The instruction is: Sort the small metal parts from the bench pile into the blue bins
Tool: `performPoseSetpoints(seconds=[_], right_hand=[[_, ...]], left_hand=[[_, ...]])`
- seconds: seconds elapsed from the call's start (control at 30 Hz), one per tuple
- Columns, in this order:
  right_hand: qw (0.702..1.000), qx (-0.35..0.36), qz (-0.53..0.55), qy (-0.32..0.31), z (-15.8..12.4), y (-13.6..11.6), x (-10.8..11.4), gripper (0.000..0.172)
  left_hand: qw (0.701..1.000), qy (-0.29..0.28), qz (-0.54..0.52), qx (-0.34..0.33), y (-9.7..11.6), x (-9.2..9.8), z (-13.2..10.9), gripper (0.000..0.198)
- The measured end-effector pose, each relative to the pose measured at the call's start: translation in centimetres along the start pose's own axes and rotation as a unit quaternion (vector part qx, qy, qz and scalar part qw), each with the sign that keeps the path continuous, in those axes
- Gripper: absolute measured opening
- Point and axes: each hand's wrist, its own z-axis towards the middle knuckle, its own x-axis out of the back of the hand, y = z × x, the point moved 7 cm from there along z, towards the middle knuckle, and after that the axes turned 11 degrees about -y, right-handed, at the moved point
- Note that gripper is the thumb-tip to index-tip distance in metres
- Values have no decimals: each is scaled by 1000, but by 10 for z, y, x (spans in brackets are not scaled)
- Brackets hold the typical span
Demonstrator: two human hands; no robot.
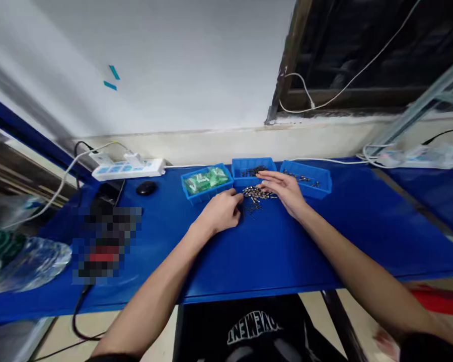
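Observation:
A loose pile of small metal screws (257, 194) lies on the blue tabletop, with darker, thinner screws (252, 208) just in front of it. My left hand (223, 210) rests at the pile's left edge with its fingers curled in; whatever they may hold is hidden. Over the right side of the pile, my right hand (285, 193) has its fingers stretched out toward the middle blue bin (252, 163). That bin has dark small parts inside. Behind my right hand, another blue bin (322, 186) contains a few screws. Green-and-clear packets (207, 180) fill the left blue bin (211, 193).
A white power strip (128, 169) and a black mouse (146, 188) are at the back left. Nearer are a blurred-out object (107, 244) and a clear plastic bottle (41, 259). Cables run along the wall. The blue table (245, 266) ends close to my body.

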Motion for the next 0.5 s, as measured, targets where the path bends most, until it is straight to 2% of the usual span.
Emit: performPoseSetpoints(seconds=[0.17,0.37,0.5], right_hand=[[1000,1,-11,-10,0,-1,1,31],[1000,-8,-10,-22,-1,-3,-3,28],[999,-5,-18,-31,-2,-4,-3,28]], left_hand=[[999,19,-35,-27,2,2,-3,20],[998,13,-45,-49,-2,0,-3,20],[994,41,-55,-90,-4,-2,-1,23]])
